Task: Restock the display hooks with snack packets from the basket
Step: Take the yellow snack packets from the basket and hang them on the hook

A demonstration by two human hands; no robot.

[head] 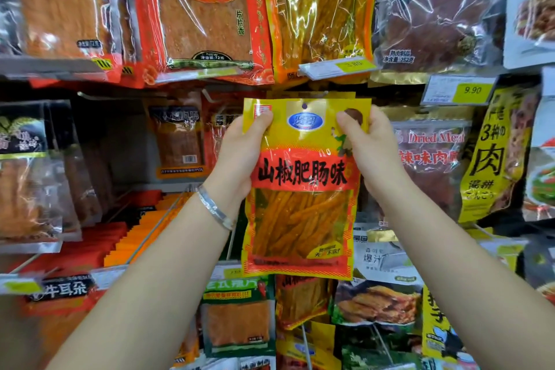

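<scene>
A yellow snack packet (pixel 303 189) with a red band of black characters and orange sticks inside is held upright in front of the display. My left hand (pixel 240 153) grips its upper left edge, thumb on the front. My right hand (pixel 372 150) grips its upper right edge the same way. The packet's small hang hole sits at its top centre, just below a metal hook (pixel 210 94) and more yellow packets behind it. The basket is out of view.
Hanging packets fill the wall: red and orange ones (pixel 204 15) above, a dark meat packet (pixel 435 9) upper right, a Dried Meat packet (pixel 432 165) right. Yellow price tags (pixel 471 90) stick out. Rows of boxed snacks (pixel 120 237) lie lower left.
</scene>
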